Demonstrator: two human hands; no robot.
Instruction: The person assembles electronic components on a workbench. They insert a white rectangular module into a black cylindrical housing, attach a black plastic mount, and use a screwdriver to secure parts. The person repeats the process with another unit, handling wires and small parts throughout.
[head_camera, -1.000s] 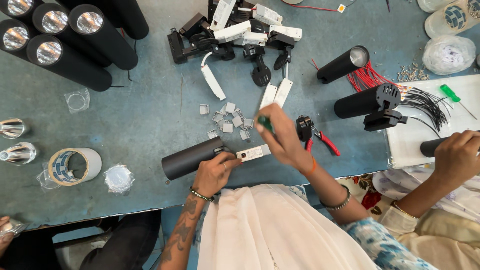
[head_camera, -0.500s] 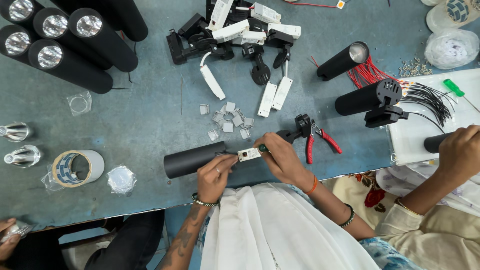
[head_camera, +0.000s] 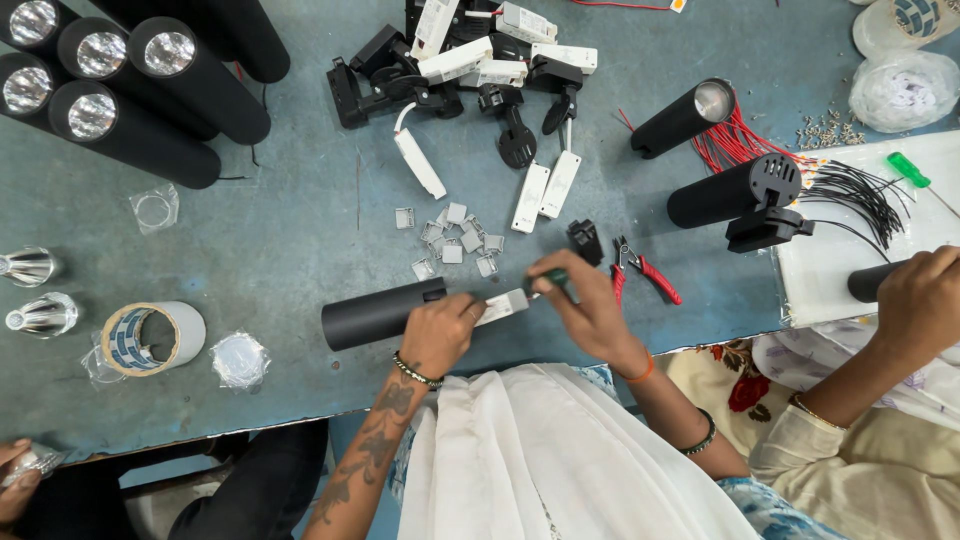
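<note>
Near the front edge of the tabletop (head_camera: 300, 250), the left hand (head_camera: 440, 335) lies over the end of a black tube (head_camera: 375, 312), fingers curled down on it and on the white box (head_camera: 503, 305) that sticks out of that end. The tube lies flat, roughly parallel to the front edge. The right hand (head_camera: 585, 305) is closed around a green-handled screwdriver (head_camera: 552, 281), whose tip meets the far end of the white box. Just beyond the right hand lie a small black bracket (head_camera: 585, 240) and red-handled pliers (head_camera: 645, 272), the pliers touching nothing else.

A scatter of small clear squares (head_camera: 455, 240) sits between the tube and the middle of the tabletop. Farther back, a heap of black brackets and white boxes (head_camera: 465, 65) fills the back edge. Four black lamps (head_camera: 130, 95) with bright lenses lie in the back left corner. A roll of tape (head_camera: 150, 338) stands near the front left edge, with two shiny reflectors (head_camera: 35, 290) at the left edge.

At the right edge, another person's hand (head_camera: 920, 300) grips a black tube end (head_camera: 868, 282) on a white sheet (head_camera: 850, 260). Two more black lamps (head_camera: 735, 190) with red and black wires (head_camera: 850, 185) lie behind it.
</note>
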